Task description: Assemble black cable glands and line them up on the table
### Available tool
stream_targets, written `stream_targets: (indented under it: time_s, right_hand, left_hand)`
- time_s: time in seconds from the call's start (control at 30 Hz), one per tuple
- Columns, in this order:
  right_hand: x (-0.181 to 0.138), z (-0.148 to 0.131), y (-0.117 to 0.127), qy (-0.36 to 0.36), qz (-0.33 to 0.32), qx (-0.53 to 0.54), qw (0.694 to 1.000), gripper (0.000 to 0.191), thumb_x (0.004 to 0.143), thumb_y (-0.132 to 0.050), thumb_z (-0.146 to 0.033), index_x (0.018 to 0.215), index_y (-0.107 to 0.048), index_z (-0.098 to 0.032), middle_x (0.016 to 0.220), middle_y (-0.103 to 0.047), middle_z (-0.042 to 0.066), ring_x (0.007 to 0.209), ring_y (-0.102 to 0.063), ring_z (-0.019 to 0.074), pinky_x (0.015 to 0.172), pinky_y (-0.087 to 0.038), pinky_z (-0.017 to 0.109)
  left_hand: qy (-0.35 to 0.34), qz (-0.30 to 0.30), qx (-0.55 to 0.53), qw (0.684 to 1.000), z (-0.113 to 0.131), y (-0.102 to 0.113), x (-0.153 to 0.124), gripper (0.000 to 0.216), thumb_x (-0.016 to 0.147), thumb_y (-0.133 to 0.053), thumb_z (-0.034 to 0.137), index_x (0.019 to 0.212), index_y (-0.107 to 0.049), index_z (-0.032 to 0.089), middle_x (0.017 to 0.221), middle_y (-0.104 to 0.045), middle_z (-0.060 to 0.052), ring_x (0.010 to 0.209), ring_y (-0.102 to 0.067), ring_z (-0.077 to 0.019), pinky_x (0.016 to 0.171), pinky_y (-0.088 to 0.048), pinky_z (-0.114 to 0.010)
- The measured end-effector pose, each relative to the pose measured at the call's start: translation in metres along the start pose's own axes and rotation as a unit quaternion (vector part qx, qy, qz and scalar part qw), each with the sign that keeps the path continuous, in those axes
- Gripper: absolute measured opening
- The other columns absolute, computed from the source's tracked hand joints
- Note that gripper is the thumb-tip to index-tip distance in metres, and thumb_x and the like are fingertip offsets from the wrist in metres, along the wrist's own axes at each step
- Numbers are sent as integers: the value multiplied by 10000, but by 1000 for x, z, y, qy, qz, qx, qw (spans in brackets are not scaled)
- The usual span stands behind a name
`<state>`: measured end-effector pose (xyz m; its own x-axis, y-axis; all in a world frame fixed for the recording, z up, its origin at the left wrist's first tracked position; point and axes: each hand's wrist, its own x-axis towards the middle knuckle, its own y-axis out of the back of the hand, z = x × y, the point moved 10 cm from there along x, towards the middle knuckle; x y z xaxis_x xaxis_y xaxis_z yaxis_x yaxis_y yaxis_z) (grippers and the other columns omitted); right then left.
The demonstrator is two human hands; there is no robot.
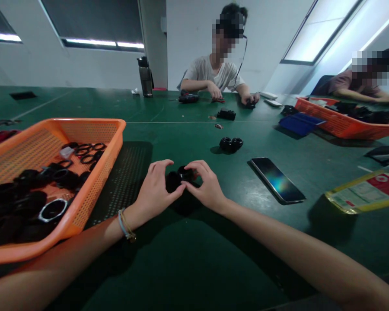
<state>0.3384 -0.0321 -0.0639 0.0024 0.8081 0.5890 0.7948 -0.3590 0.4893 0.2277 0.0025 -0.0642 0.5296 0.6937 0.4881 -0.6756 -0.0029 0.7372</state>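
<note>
Both my hands meet over the green table, just right of an orange basket. My left hand curls its fingers around a round black plastic part. My right hand pinches a second small black ring-like part, which presses against the first. The two pieces touch between my fingertips; how they fit together is hidden. A bracelet sits on my left wrist.
The orange basket holds several black rings and caps. A black two-piece part lies beyond my hands, a phone to the right, and a yellow-edged packet further right. Another person works across the table; a second orange basket stands far right.
</note>
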Motion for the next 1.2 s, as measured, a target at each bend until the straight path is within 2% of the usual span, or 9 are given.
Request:
stream_targets:
  time_s: [0.13,0.27,0.4,0.53,0.7,0.8,0.93,1.1,1.2]
  right_hand:
    - [3,18,5,-57,20,-15,998,209,704,-567,-129,887,-488,-194,959,-540,68,871,-559,185,726,-509,338]
    - [1,31,-5,-102,-28,-13,994,326,690,-582,-136,994,-476,-190,1019,-549,77,883,-561,191,769,-505,377]
    - [0,34,-9,-118,-48,-8,992,461,691,-599,-144,1124,-450,-200,1087,-541,84,954,-552,203,803,-495,394]
    - [-1,37,-6,-136,-42,-8,990,523,695,-648,-217,1177,-443,-210,1096,-516,85,974,-537,217,804,-487,417]
    - [-1,39,-5,-158,-46,-16,986,391,734,-650,-281,1103,-532,-221,1040,-506,65,922,-543,202,765,-488,399]
    - [-1,41,-3,-163,-45,-23,985,270,761,-625,-287,1018,-590,-212,943,-523,47,845,-545,181,724,-479,362]
    - [-1,45,-1,-167,-35,-24,985,235,755,-624,-305,967,-612,-203,799,-531,17,721,-513,156,659,-441,320]
    - [-6,56,-6,-224,-35,105,968,246,747,-601,-366,904,-569,-179,709,-568,-10,625,-521,126,597,-431,277]
    - [-8,59,-12,-252,-43,178,950,205,741,-554,-335,876,-523,-184,689,-557,-24,599,-529,115,567,-427,255]
  left_hand:
    - [-3,-51,39,998,-9,-16,4,544,706,-601,267,1196,-435,97,1192,-538,-161,1175,-410,-305,1002,-376,-496]
    - [59,-82,40,994,-24,-24,4,469,718,-576,197,1171,-501,103,1049,-628,-119,1092,-457,-289,940,-425,-460]
    - [97,-80,32,992,-28,-18,3,384,708,-600,208,1085,-570,142,1013,-642,-100,1025,-483,-291,887,-435,-482]
    - [137,-41,-50,988,-37,-9,3,415,713,-583,192,1122,-531,143,1032,-617,-95,1001,-516,-252,886,-445,-458]
    - [155,4,-151,976,-44,-3,1,400,725,-568,201,1122,-528,169,1076,-562,-76,974,-567,-204,867,-478,-399]
    - [155,-1,-170,973,-42,-3,0,357,728,-570,212,1082,-559,169,1063,-551,-70,969,-573,-196,863,-488,-386]
    - [160,-12,-188,969,-42,-7,-2,328,721,-585,225,1041,-580,156,1007,-553,-61,893,-588,-182,832,-503,-381]
    - [162,-14,-212,964,-44,-11,-2,333,713,-584,216,1039,-570,152,1009,-543,-59,872,-588,-174,824,-505,-379]
    - [161,-11,-228,960,-43,-11,-1,315,708,-580,212,1017,-558,157,1017,-539,-58,878,-589,-173,817,-511,-375]
